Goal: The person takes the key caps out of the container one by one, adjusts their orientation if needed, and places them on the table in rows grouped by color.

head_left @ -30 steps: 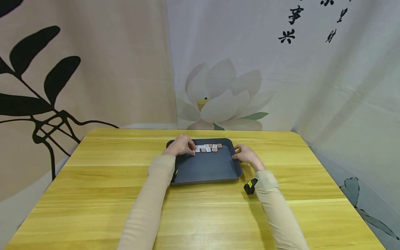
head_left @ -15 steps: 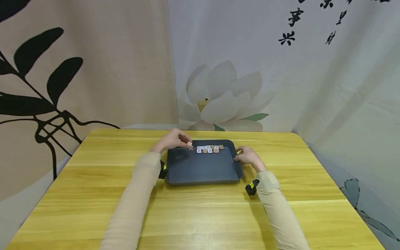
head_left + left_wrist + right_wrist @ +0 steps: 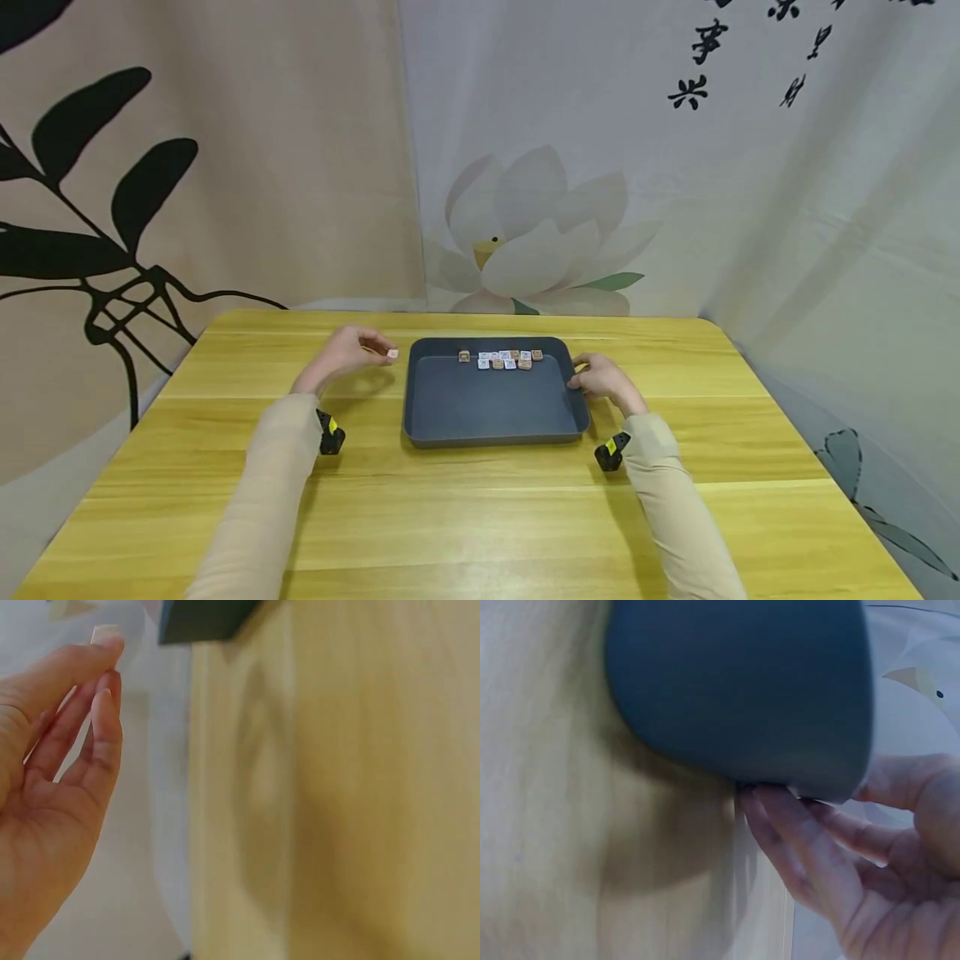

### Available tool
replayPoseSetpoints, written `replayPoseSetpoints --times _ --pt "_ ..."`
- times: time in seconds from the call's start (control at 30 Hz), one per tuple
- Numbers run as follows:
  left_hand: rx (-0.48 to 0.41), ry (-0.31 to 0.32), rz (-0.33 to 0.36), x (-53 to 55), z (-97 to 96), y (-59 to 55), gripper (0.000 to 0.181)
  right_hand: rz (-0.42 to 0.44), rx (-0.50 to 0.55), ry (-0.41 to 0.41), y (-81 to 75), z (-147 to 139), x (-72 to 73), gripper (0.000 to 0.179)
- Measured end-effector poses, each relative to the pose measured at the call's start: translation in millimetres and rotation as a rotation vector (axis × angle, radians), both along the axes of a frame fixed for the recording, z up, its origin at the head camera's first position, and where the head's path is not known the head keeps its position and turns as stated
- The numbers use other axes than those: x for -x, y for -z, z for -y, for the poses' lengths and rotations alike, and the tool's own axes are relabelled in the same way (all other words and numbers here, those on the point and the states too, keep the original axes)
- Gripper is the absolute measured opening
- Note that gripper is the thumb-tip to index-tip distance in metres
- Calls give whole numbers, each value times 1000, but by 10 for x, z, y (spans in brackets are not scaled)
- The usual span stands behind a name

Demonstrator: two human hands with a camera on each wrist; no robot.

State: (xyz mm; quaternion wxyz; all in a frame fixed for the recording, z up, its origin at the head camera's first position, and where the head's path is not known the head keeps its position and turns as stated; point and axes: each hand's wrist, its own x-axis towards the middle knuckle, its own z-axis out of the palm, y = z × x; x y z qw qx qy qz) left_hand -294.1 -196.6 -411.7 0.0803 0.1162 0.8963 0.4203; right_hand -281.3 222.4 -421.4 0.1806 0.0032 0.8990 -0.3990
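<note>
My left hand [image 3: 347, 357] is in the air left of the dark grey tray [image 3: 495, 410], pinching a small white-faced block [image 3: 392, 354] between thumb and fingertips. In the left wrist view a pale edge of that block [image 3: 106, 633] shows at the tip of the thumb. My right hand [image 3: 607, 385] grips the tray's right side; the right wrist view shows fingers [image 3: 795, 825] against its underside and the thumb at the rim. Inside the tray, several small white and brown blocks [image 3: 509, 364] with marked faces stand in two short rows near the back. One brown block [image 3: 464, 356] sits apart to their left.
The tray lies on a yellow wood-grain table [image 3: 480, 517], towards its back edge. Behind the table hangs a pale curtain [image 3: 555, 100] with a printed lotus, leaves and black characters. A black camera is strapped to each wrist, close over the tabletop.
My left hand has lifted a block from the tray's back left and carried it left, past the tray's edge. The lone brown block has come into view. My right hand keeps its grip.
</note>
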Motion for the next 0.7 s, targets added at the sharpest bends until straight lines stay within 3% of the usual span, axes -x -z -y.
replayPoseSetpoints --times 0.1,0.23,0.7 --pt "31 -66 37 -36 132 82 22 6 -3 -1 2 -2 1 51" --pt "61 -91 67 -78 255 154 24 11 -6 -8 -4 -3 2 50" --pt "90 -54 86 -135 381 252 25 15 -18 -8 -29 6 -4 52"
